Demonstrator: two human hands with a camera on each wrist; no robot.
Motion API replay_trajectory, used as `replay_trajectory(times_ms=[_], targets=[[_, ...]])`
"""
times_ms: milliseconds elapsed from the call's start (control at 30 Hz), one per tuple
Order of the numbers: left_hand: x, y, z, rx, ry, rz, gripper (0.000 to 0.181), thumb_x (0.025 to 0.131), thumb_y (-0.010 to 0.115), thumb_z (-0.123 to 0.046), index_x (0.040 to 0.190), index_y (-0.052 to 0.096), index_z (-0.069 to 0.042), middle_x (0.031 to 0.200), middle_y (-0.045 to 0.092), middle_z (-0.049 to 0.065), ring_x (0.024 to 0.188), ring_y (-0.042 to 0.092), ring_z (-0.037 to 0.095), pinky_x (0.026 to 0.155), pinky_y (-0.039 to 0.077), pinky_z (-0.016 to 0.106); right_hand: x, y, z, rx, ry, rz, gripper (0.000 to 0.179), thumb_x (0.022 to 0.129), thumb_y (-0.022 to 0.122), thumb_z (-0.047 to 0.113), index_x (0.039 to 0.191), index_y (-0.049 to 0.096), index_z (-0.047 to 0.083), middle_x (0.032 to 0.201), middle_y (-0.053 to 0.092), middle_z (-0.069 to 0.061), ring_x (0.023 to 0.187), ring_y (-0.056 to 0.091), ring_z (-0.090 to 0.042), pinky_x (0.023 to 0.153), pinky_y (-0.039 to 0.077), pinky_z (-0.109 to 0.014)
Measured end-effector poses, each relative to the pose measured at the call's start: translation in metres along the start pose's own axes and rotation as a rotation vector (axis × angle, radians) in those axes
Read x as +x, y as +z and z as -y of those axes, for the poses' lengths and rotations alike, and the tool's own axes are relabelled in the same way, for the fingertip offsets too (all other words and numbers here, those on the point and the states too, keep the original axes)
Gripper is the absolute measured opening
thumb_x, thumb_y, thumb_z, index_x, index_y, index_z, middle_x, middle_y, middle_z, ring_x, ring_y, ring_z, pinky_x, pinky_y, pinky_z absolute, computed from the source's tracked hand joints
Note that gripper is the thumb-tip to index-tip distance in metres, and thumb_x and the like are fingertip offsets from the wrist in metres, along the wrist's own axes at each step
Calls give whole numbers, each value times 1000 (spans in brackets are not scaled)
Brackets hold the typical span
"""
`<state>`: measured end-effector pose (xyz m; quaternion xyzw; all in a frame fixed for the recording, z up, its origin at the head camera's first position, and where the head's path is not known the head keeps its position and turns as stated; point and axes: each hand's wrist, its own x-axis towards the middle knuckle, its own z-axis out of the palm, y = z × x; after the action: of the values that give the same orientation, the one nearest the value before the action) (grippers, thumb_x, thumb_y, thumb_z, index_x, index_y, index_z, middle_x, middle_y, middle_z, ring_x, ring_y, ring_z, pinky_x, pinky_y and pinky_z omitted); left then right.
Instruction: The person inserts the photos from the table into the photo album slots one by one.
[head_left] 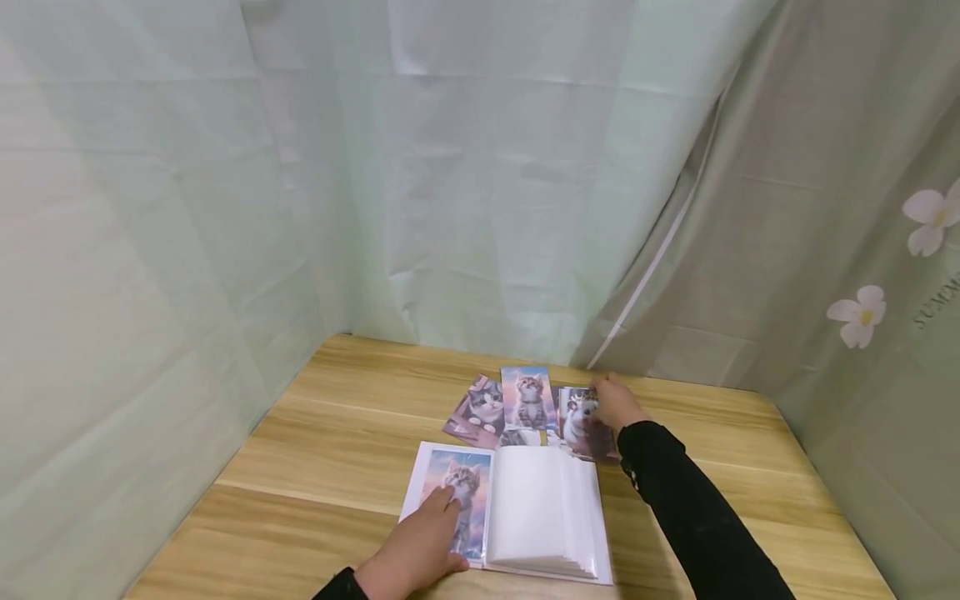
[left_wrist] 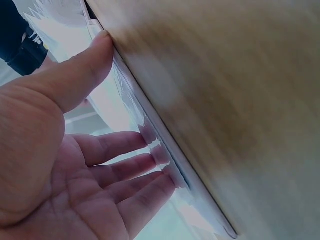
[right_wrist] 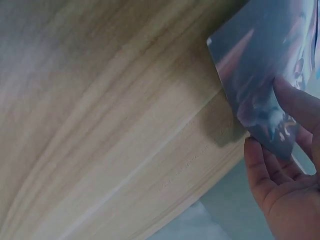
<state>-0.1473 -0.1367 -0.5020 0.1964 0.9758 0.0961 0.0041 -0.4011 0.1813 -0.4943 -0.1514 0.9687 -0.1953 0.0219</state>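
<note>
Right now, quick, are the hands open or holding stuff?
Left hand: open, resting on the photo album.
Right hand: pinching a picture card.

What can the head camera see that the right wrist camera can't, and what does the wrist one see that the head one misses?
Only the head view shows the left hand on the open album, the sitting-kitten picture and the white flowers on the curtain.

Only the right wrist view shows the right hand from its palm side, thumb on a glossy card.

Both show the right hand and the wooden table.
</note>
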Motion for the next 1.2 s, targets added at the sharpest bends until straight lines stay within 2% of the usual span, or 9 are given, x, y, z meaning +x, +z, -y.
replay_trajectory(times_ms=[100, 200, 333, 467, 633, 833, 1000, 1200], targets=[[1, -1, -1, -21, -5, 9, 81, 76, 83, -46, 126, 59, 12, 138, 52, 27, 129, 50, 39, 103, 47, 45, 0, 2, -5, 3, -20, -30, 52, 73, 83, -3, 121, 63, -5, 115, 55, -25, 96, 58, -35, 82, 52, -45], [1, 0, -2, -44, -10, 13, 81, 76, 84, -46, 127, 59, 13, 138, 52, 28, 128, 51, 40, 103, 48, 46, 0, 1, -10, 21, -43, -44, 45, 74, 75, -10, 116, 63, -4, 110, 61, -22, 99, 61, -36, 84, 53, -47], [2, -1, -1, -66, -15, -2, 81, 73, 86, -45, 125, 60, 12, 136, 53, 28, 124, 54, 39, 102, 48, 47, 0, -7, -13, 93, -68, -56, 36, 78, 66, -16, 112, 64, -5, 105, 66, -20, 99, 63, -39, 86, 53, -49], [3, -2, 2, -78, -5, -26, 79, 71, 87, -43, 122, 61, 11, 131, 56, 27, 121, 56, 38, 101, 48, 48, -2, -20, -12, 124, -79, -80, 27, 84, 63, -14, 109, 66, -5, 101, 67, -20, 97, 63, -38, 87, 53, -50], [5, -6, 3, -83, 11, -53, 67, 76, 83, -40, 115, 63, 11, 125, 59, 27, 115, 58, 38, 98, 50, 49, -7, -34, -4, 152, -100, -87, 19, 90, 60, -10, 107, 67, -4, 106, 67, -24, 103, 63, -42, 91, 52, -52], [8, -12, -2, -91, -26, -53, 59, 82, 78, -39, 113, 64, 10, 118, 61, 24, 108, 59, 38, 94, 52, 50, -11, -49, 5, 211, -94, -50, 18, 95, 57, -8, 109, 67, -3, 114, 65, -25, 112, 60, -44, 93, 51, -51], [9, -14, -5, -90, -50, -26, 63, 85, 76, -40, 120, 63, 10, 126, 59, 26, 116, 57, 40, 97, 51, 51, -11, -52, 9, 246, -116, -43, 18, 95, 57, -8, 108, 68, -3, 113, 66, -24, 111, 60, -42, 89, 53, -48], [19, -17, -16, -71, 30, -14, 72, 89, 74, -43, 137, 55, 6, 144, 51, 23, 132, 50, 36, 105, 46, 47, -13, -68, 16, 258, -186, -58, 19, 93, 58, -11, 109, 68, -7, 109, 67, -25, 105, 62, -42, 87, 55, -47]])
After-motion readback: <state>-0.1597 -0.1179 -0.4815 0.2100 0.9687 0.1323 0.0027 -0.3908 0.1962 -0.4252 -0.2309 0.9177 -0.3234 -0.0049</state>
